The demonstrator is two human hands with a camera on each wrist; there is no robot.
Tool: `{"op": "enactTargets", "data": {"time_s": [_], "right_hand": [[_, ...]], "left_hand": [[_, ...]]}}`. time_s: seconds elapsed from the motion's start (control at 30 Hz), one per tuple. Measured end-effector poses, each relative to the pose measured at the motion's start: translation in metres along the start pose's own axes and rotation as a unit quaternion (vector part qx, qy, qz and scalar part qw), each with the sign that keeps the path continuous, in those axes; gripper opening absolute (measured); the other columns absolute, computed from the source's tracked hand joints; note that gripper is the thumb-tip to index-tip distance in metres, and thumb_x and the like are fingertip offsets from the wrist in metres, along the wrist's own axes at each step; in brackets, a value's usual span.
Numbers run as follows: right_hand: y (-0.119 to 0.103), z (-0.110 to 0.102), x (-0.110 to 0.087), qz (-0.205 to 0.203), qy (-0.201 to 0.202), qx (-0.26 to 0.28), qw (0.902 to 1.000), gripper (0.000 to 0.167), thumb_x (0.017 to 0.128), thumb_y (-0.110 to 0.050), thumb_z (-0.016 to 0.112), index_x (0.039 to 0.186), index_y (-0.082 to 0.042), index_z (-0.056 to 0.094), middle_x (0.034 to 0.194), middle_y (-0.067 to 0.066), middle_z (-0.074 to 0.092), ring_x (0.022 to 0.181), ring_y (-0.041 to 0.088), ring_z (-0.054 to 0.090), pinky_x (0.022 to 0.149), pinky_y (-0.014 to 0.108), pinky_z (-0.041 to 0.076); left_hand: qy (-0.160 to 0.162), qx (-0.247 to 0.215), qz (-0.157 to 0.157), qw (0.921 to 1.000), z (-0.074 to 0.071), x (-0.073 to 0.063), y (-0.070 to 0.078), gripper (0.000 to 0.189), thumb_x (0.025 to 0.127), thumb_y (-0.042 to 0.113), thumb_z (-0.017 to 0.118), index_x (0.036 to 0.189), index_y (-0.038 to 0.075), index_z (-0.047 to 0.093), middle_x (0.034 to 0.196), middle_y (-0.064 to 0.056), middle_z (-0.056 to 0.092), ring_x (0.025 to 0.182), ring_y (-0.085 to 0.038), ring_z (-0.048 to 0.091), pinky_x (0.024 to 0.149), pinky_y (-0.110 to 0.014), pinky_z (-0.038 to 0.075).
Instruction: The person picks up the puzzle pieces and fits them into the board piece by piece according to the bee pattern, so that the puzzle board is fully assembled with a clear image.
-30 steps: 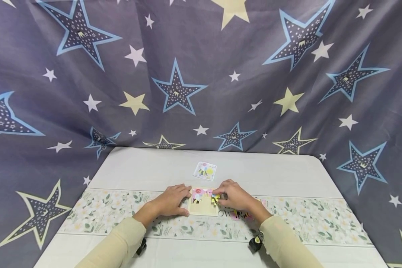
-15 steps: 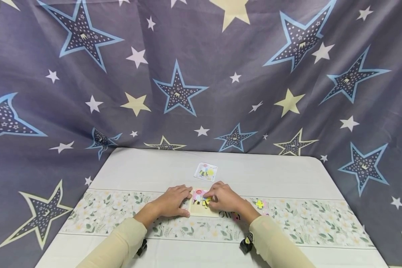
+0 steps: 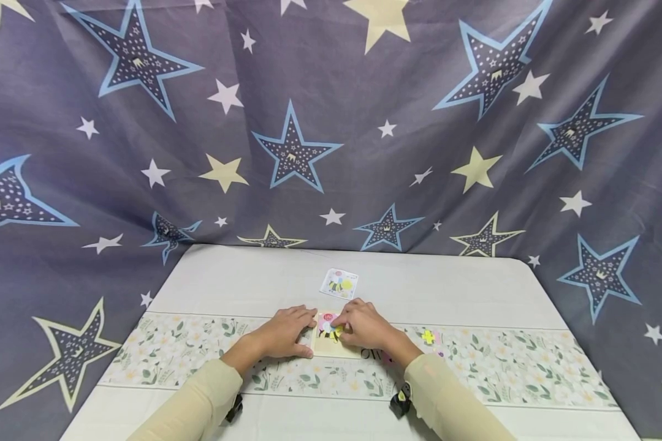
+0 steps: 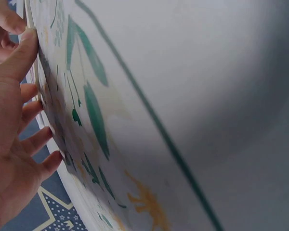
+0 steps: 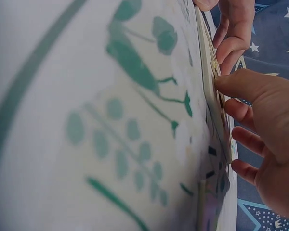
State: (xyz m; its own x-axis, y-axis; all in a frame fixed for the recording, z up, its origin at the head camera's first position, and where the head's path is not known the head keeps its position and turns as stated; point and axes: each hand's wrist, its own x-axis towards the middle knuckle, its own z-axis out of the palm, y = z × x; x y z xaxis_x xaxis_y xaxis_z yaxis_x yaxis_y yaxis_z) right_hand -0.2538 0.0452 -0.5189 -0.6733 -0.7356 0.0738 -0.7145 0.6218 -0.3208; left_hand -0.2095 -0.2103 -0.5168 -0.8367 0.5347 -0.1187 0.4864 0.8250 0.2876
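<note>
Where the left hand (image 3: 287,332) touches, the board (image 3: 336,351) faces upward.

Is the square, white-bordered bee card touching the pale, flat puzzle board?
Apart: the head view shows a strip of white tablecloth between the bee card and the puzzle board.

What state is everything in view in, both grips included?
Puzzle board: flat, partly filled
Left grip: fingers spread, touching the board
Right grip: over the board, pinching unclear
Picture card: flat, picture up
Yellow piece: loose, off the board
Starry curtain: hanging
Tablecloth: spread out
</note>
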Motion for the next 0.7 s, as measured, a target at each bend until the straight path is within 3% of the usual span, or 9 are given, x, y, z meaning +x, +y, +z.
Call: {"op": "enactTargets", "data": {"time_s": [0.5,0.7], "right_hand": [[0.0002,-0.0030,0.0004,-0.011,-0.020,-0.021,0.9995,0.032,0.092,-0.028,0.070,0.123,-0.024,0.076,0.110,-0.004,0.069,0.119,0.021,0.055,0.091,0.039,0.045],[0.0044,-0.0093,-0.0062,-0.008,0.002,0.022,0.9997,0.033,0.093,-0.025,0.069,0.126,-0.021,0.074,0.114,-0.002,0.071,0.122,0.024,0.055,0.096,0.045,0.045]], "left_hand": [[0.000,-0.002,-0.004,1.0000,-0.0014,0.0000,-0.0006,0.074,0.086,0.062,0.071,0.142,0.015,0.057,0.163,-0.007,0.041,0.152,-0.036,0.034,0.123,-0.058,0.029],[0.001,-0.008,0.000,1.0000,-0.0002,-0.0005,0.0004,0.073,0.087,0.060,0.072,0.142,0.014,0.058,0.162,-0.008,0.041,0.152,-0.037,0.033,0.123,-0.059,0.029]]}}
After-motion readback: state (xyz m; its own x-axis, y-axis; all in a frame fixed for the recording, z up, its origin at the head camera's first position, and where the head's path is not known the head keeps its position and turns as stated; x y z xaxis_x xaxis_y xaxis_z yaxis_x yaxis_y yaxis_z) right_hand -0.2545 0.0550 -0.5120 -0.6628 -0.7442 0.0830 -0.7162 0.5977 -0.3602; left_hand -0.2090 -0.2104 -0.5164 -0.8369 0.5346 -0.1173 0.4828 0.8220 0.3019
